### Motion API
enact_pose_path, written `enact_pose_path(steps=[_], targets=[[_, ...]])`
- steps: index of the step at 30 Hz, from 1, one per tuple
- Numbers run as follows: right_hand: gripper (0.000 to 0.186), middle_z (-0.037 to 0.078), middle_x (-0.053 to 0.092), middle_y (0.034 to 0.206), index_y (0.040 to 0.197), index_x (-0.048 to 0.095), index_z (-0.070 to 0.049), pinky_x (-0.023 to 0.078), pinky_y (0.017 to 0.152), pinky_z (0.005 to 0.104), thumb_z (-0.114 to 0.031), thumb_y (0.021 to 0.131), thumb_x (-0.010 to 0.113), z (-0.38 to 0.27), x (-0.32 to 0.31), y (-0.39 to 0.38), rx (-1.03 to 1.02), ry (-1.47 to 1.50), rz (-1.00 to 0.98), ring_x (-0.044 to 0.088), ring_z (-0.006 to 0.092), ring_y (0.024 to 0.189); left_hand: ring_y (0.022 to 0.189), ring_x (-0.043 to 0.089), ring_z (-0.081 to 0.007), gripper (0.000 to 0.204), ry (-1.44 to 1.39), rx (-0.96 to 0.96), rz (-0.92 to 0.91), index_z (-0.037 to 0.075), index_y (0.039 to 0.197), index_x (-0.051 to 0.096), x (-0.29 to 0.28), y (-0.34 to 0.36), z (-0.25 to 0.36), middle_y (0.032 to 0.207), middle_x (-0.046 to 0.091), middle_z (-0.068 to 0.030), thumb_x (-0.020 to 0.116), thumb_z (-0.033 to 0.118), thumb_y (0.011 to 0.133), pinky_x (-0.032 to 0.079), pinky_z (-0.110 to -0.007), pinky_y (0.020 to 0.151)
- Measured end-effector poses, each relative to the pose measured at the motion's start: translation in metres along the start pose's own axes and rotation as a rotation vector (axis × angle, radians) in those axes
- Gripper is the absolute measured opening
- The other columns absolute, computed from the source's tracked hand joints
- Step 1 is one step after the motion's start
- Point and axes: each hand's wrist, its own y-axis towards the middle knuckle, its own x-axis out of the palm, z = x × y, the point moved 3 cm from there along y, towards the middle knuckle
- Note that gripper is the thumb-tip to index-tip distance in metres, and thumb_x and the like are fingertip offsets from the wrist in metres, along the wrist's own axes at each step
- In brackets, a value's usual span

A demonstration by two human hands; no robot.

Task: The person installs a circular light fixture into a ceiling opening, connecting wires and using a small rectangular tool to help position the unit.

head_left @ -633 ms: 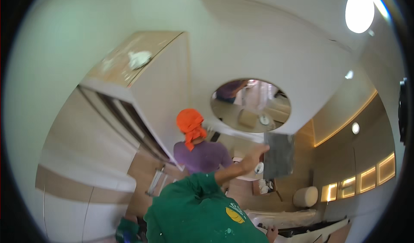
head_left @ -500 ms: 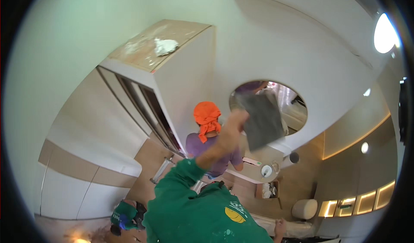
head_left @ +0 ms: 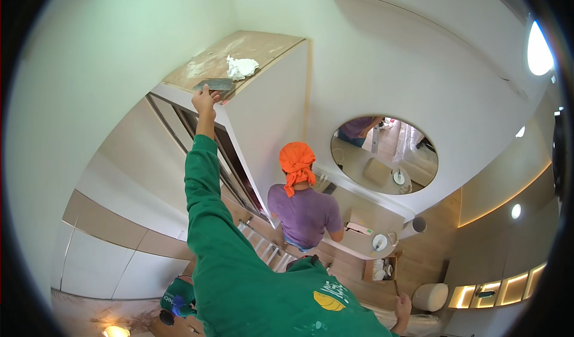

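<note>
My left arm, in a green sleeve, stretches up to the top of a tall cabinet [head_left: 272,89]. My left hand [head_left: 206,102] is closed on a wide, flat grey putty scraper [head_left: 216,84], whose blade is at the front edge of the cabinet's top board [head_left: 194,68]. Just beyond the blade lies a lump of white putty [head_left: 241,68], with white smears around it. Low on the right, my right hand [head_left: 402,307] has its fingers curled; a thin stick-like thing seems to stand up from it, too small to name.
A person in a purple shirt and orange headscarf [head_left: 297,163] stands below, beside the cabinet and facing a counter [head_left: 359,250]. An oval mirror [head_left: 382,157] hangs on the wall. A ladder [head_left: 263,244] stands underneath. Another person in green [head_left: 178,295] is at lower left.
My left hand has swung the scraper leftward and up, from in front of the mirror to the cabinet top. The right hand has risen slightly. The view has shifted a little.
</note>
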Motion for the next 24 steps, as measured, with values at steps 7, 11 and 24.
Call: enact_pose_path(steps=[7,11,24], targets=[[0.045,0.019,0.071,0.108,0.125,0.063,0.004,0.054,0.089,0.0406,-0.021,0.089,0.072,0.056,0.011,-0.019,-0.061,0.014,0.092,0.069,0.0315,0.100,0.106,0.065,-0.0358,0.046,0.983,0.621,0.554,0.001,0.107,0.068,0.023,-0.004,0.034,0.111,0.068,-0.0212,0.072,0.044,0.089,0.053,-0.046,0.088],[0.045,0.019,0.070,0.110,0.125,0.063,0.004,0.054,0.088,0.0410,-0.022,0.090,0.072,0.114,0.024,-0.022,0.003,0.029,0.061,0.068,0.0306,0.099,0.114,0.060,-0.0396,0.059,1.205,0.592,0.227,0.004,0.106,0.074,0.073,0.002,0.042,0.119,0.066,-0.0210,0.070,0.058,0.084,0.048,-0.050,0.096],[0.043,0.021,0.069,0.109,0.124,0.064,0.000,0.054,0.088,0.0408,-0.022,0.088,0.071,0.046,0.050,-0.099,0.172,0.104,0.178,0.068,0.0317,0.099,0.110,0.067,-0.0387,0.038,0.292,0.207,-0.119,0.002,0.124,0.056,0.145,0.139,0.020,0.129,0.064,-0.0229,0.051,0.030,0.100,0.053,-0.055,0.083]])
